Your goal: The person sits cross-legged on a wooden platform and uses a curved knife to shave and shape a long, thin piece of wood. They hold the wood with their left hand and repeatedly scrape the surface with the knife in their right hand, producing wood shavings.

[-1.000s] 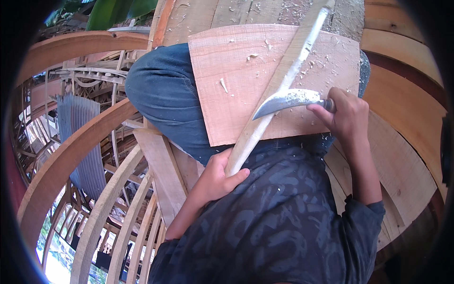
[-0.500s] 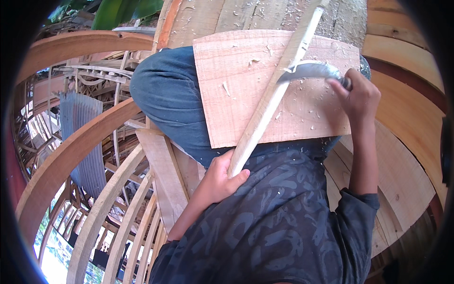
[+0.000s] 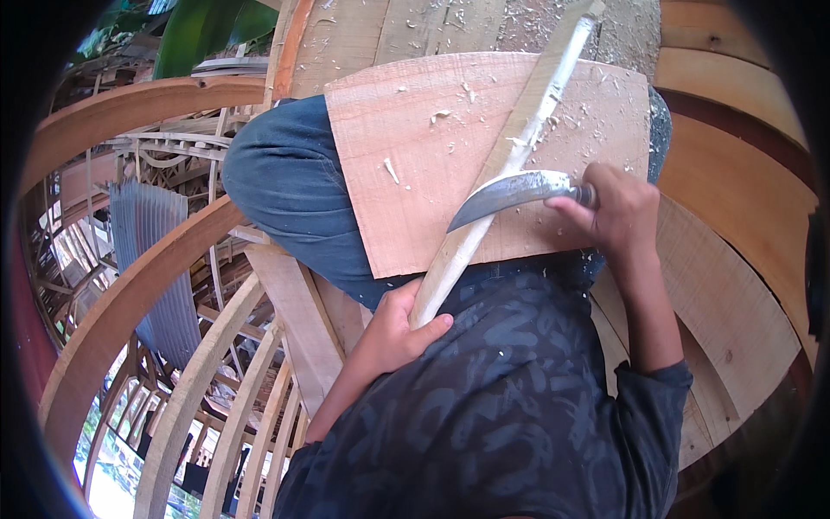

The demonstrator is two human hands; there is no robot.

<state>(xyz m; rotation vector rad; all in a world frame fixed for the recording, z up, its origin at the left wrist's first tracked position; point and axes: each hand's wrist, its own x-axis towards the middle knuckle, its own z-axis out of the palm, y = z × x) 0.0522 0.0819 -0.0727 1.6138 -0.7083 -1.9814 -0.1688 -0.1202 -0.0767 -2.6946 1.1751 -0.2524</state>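
A long pale wooden stick (image 3: 458,251) slants from my waist up across a flat wooden board (image 3: 389,138) that lies over my lap. My left hand (image 3: 399,331) is closed round the stick's near end. In my right hand (image 3: 619,210) is the handle of a curved knife (image 3: 510,194), sickle-like, its blade lying across the stick about midway along. The upper part of the stick has a whitish shaved face with curls of wood on it. Wood shavings (image 3: 467,93) are scattered over the board.
Planks (image 3: 363,35) strewn with shavings stretch out beyond the board. Curved wooden ribs (image 3: 138,294) stand at the left, with a corrugated metal sheet (image 3: 147,259) behind them. Curved planking (image 3: 726,164) rises at the right. Another plank (image 3: 290,303) lies beside my left arm.
My right hand has drawn the knife along the stick toward my body and to the left. My left hand keeps its hold on the near end.
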